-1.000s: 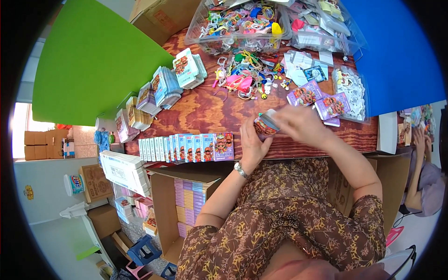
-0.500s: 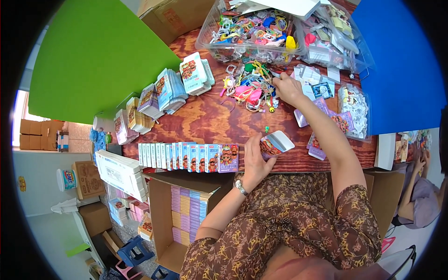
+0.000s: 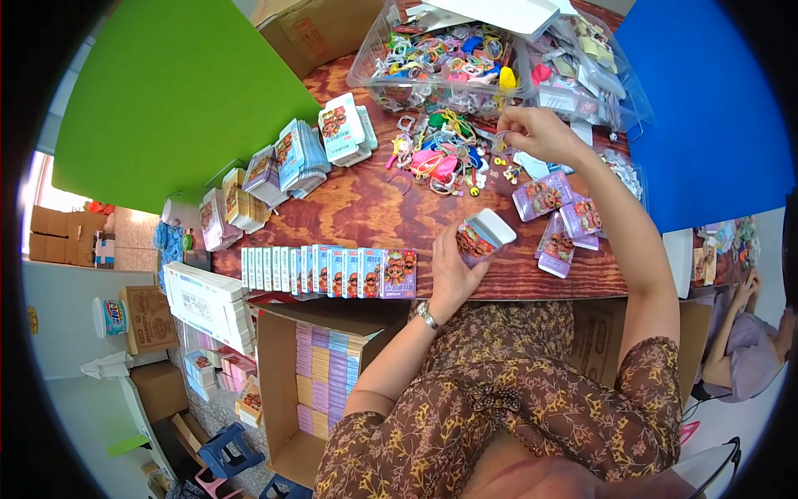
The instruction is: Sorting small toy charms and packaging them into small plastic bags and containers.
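My left hand [image 3: 453, 270] is wrapped round a small printed box [image 3: 480, 242] near the table's front edge; the box's white top flap stands open. At the right side of a loose pile of colourful bands and trinkets [image 3: 440, 154], my right hand [image 3: 536, 133] pinches with fingertips together. What it grips is too small to make out, though a thin band shows by the fingers. Flat purple printed boxes [image 3: 544, 196] lie beneath my right forearm. Left of my left hand stands a row of filled-looking small boxes [image 3: 332, 273], upright with a purple one [image 3: 399, 274] at its end.
Clear plastic bins [image 3: 449, 66] of trinkets and packets stand at the back. Stacks of flattened boxes [image 3: 303, 158] lean by a green panel [image 3: 174, 100]; a blue panel [image 3: 706, 108] rises at right. Below the table edge sits a carton [image 3: 287, 374] of packed boxes. Another person [image 3: 740, 349] works at far right.
My right hand has lifted from the pile and moved slightly up and right, fingers pinched. The left hand still holds the box. The whole view has shifted a little.
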`<state>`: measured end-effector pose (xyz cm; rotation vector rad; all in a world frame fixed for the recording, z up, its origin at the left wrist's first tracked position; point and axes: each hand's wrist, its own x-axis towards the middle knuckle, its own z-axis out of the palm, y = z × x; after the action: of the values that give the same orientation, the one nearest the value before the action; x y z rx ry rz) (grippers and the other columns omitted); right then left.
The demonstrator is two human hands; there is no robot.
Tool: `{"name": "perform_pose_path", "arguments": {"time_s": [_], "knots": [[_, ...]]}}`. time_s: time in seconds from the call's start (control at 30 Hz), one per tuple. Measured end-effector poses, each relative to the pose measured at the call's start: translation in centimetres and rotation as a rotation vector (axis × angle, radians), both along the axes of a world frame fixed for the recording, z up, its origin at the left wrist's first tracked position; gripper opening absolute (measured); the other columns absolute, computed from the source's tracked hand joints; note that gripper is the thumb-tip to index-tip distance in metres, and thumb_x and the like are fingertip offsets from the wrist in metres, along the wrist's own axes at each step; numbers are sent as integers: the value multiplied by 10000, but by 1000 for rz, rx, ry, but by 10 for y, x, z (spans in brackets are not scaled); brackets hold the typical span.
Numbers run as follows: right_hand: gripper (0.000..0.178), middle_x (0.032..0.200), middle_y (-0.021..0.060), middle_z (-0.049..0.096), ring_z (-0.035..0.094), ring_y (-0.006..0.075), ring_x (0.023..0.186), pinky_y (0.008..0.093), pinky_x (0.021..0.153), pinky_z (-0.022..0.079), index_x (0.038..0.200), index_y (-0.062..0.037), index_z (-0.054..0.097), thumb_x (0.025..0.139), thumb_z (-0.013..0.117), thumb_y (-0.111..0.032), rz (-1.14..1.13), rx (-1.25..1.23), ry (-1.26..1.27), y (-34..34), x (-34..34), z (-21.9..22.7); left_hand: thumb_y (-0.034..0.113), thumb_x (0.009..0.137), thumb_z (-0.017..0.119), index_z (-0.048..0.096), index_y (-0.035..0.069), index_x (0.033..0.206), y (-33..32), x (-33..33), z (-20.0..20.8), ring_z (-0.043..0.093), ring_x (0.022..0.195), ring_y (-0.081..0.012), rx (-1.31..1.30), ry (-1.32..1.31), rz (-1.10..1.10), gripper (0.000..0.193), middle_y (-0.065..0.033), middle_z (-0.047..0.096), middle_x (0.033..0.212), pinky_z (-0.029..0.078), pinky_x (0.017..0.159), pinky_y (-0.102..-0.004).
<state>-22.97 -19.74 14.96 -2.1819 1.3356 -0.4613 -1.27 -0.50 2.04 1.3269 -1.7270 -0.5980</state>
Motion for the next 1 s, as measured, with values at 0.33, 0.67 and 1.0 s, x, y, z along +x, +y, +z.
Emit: {"name": "perform_pose_path", "arguments": {"time_s": [0.33, 0.67, 1.0], "knots": [[131, 874, 42, 683, 656, 106, 810, 290, 738, 535, 1061, 9, 645, 936, 620, -23, 95, 109, -244, 81, 15, 35, 292, 691, 924, 490, -26, 1290, -18, -15, -1, 606, 1055, -400, -3, 32, 111, 805, -226, 631, 1115, 489, 916, -466], [158, 943, 101, 684, 695, 175, 857, 332, 738, 542, 1075, 8, 648, 925, 634, -38, -20, 153, -207, 127, 14, -14, 213, 718, 892, 471, -22, 1305, -8, -28, 4, 575, 1090, -390, 80, 43, 62, 760, -213, 590, 1162, 478, 938, -458], [227, 948, 161, 692, 691, 367, 889, 466, 768, 555, 1076, -86, 685, 857, 641, -128, 15, -252, -132, 147, 3, -33, 266, 706, 905, 518, -16, 1257, -3, -41, 6, 602, 1062, -384, 91, 47, -11, 730, -216, 622, 1124, 485, 931, -454]]}}
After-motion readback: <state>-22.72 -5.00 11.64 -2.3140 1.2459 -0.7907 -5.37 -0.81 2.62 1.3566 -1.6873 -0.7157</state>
